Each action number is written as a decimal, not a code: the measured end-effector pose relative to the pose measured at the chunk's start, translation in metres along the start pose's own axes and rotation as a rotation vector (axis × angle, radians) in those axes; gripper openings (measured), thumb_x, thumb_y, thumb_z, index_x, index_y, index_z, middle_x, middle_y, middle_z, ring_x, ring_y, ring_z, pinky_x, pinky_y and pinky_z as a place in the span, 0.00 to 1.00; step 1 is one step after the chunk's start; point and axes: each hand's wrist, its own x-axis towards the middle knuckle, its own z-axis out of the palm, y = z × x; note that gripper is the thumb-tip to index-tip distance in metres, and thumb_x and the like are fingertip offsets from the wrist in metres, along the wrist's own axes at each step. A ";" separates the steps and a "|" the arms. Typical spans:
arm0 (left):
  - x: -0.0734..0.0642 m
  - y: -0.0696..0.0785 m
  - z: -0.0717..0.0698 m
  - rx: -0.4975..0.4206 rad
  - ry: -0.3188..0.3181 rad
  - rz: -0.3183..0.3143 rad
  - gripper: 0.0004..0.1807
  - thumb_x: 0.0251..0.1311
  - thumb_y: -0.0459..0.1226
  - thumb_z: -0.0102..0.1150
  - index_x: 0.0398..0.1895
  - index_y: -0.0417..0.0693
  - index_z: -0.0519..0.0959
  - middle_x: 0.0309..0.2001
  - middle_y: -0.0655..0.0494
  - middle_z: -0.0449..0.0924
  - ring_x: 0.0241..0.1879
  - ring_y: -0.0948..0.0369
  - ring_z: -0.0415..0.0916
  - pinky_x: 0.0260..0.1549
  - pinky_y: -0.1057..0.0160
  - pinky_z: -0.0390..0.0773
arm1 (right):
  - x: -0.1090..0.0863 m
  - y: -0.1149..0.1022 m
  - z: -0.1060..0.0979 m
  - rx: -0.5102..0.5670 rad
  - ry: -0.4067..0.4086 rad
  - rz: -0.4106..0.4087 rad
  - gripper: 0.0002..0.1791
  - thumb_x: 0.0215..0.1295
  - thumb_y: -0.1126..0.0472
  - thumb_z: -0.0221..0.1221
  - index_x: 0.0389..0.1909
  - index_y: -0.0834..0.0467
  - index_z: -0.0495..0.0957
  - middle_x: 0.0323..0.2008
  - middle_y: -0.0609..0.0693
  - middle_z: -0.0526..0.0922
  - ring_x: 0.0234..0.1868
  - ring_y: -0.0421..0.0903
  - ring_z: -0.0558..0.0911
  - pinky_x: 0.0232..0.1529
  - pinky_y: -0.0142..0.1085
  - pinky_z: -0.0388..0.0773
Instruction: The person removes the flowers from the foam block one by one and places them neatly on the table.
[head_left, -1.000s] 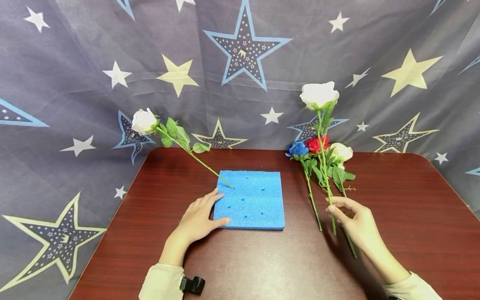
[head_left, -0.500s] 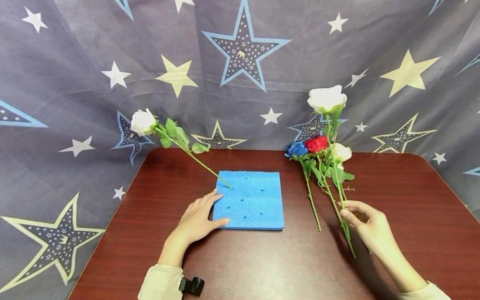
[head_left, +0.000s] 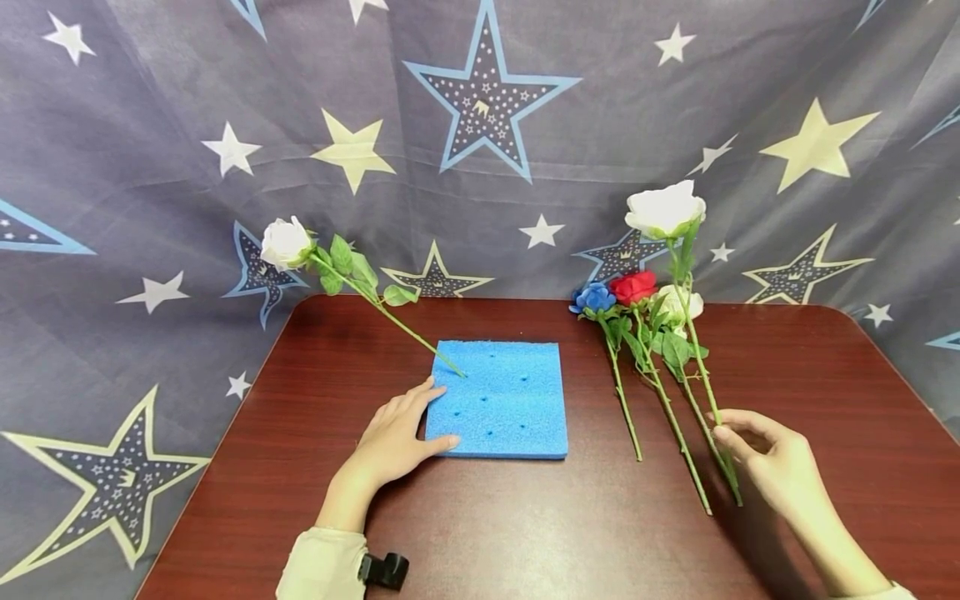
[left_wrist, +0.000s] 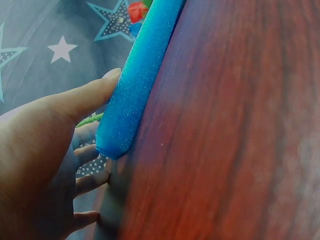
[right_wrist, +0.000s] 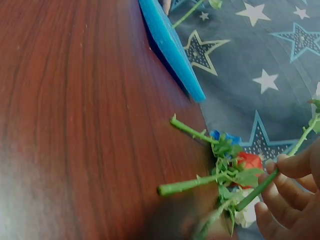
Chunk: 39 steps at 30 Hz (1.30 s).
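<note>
My right hand point(head_left: 777, 463) pinches the green stem of a white rose point(head_left: 666, 208) between thumb and fingers; its bloom is raised above the other flowers. On the table beside it lie a blue flower point(head_left: 595, 297), a red rose point(head_left: 633, 287) and another white rose point(head_left: 686, 307), stems towards me. My left hand point(head_left: 396, 437) rests with spread fingers on the left edge of a blue foam block point(head_left: 517, 408). Another white rose point(head_left: 287, 243) leans left, its stem end in the block's upper left part. Several small holes show in the foam.
The dark red wooden table point(head_left: 525, 525) carries everything. A grey curtain point(head_left: 570, 125) with stars hangs close behind its far edge. A black strap device point(head_left: 384, 572) sits at my left cuff.
My right hand has moved to the right and slightly towards me with the white rose, past the lying stems. The left hand and foam block have stayed put.
</note>
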 end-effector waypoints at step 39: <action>-0.001 0.003 -0.002 -0.007 0.002 0.000 0.45 0.59 0.62 0.62 0.77 0.59 0.60 0.78 0.59 0.49 0.74 0.49 0.51 0.68 0.38 0.51 | -0.021 0.042 -0.042 -0.109 -0.019 0.162 0.09 0.67 0.63 0.64 0.43 0.63 0.83 0.25 0.34 0.85 0.25 0.29 0.81 0.23 0.26 0.76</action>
